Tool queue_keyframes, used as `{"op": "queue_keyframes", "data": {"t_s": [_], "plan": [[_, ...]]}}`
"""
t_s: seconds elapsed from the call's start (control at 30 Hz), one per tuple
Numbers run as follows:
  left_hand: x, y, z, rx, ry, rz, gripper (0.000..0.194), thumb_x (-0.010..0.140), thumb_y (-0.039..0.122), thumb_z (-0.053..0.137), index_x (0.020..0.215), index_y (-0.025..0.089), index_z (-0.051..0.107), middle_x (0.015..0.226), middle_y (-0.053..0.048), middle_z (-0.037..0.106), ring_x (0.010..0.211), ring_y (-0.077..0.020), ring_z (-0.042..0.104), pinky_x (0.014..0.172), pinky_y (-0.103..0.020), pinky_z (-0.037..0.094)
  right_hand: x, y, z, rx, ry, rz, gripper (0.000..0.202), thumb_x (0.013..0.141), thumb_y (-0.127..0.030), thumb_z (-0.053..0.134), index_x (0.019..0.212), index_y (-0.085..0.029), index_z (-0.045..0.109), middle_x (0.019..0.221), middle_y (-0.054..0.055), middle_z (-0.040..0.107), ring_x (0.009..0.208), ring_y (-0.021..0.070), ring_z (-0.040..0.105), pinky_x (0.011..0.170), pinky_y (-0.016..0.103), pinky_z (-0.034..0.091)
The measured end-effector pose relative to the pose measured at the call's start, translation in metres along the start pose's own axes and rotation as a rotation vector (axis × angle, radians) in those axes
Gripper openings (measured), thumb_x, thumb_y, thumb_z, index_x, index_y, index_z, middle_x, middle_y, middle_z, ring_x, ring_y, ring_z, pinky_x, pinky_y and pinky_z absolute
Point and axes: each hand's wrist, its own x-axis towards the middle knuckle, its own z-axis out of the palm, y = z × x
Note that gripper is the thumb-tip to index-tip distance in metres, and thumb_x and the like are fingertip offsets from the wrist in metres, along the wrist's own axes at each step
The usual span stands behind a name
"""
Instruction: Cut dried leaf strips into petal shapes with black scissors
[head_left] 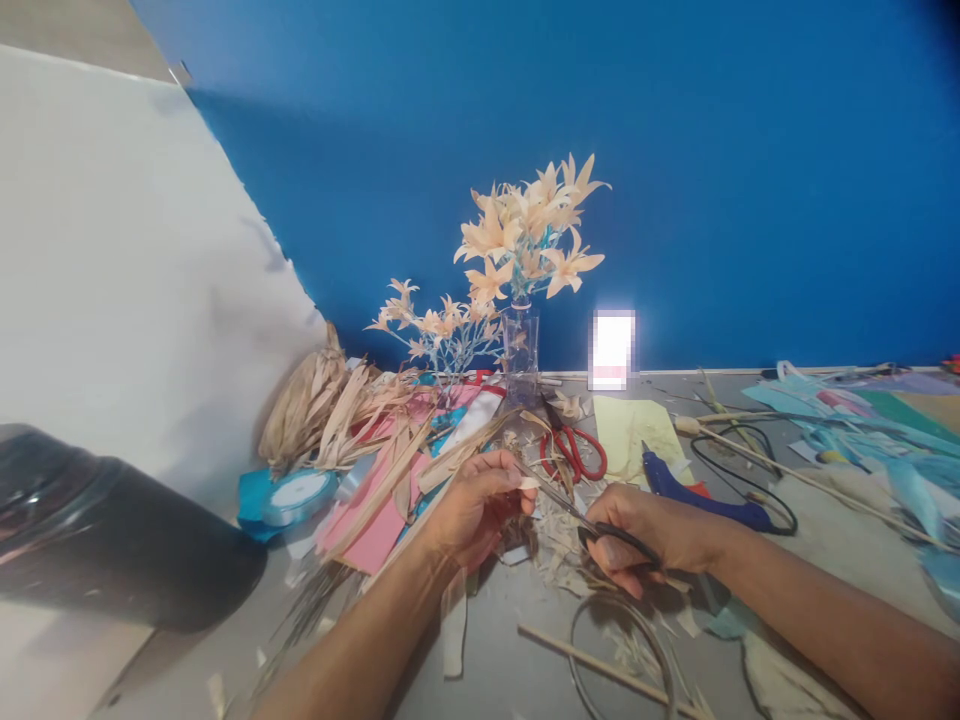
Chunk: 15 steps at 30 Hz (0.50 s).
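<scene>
My left hand (pixel 484 505) pinches a small pale piece (pixel 529 483) of husk-like material between thumb and fingers, near the middle of the view. From the right, my right hand (pixel 626 540) is closed round the dark handles of a pair of scissors (pixel 559 497). The blades point up and left, their tips right by the pale piece and my left fingertips. Whether the blades are fully closed is hard to tell. Thin pale scraps (pixel 562 535) lie beneath both hands.
Pale flowers (pixel 525 225) stand in a clear vase (pixel 521 345) at the back. Red-handled scissors (pixel 574 455), a blue glue gun (pixel 705 500) and yellow paper (pixel 637 435) lie beyond my hands. Dried husks (pixel 307 410) and ribbon (pixel 300 495) are left; a wire ring (pixel 664 655) is in front.
</scene>
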Motion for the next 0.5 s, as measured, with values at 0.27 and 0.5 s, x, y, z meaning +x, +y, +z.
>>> {"op": "queue_keyframes", "data": {"t_s": [0.27,0.5], "plan": [[-0.0022,0.0030,0.0011,-0.013,0.006,-0.008,0.017,0.062,0.020,0.074,0.071,0.015,0.060,0.062,-0.004,0.067,0.053,-0.0131,0.059,0.059,-0.026,0.045,0.0010,0.0055,-0.0011,0.026,0.034,0.004,0.049,0.076,-0.057,0.065,0.055,-0.014,0.055,0.046,-0.002,0.054,0.035,0.0036,0.035,0.031,0.014,0.025],[-0.0020,0.0033,0.0015,0.016,0.033,0.023,0.019,0.064,0.020,0.077,0.068,0.015,0.059,0.062,-0.002,0.065,0.054,-0.0111,0.058,0.059,-0.024,0.045,0.0020,0.0018,0.0002,0.034,0.057,0.018,0.047,0.075,-0.056,0.066,0.054,-0.014,0.055,0.045,-0.003,0.053,0.033,0.0033,0.034,0.029,0.014,0.024]]}}
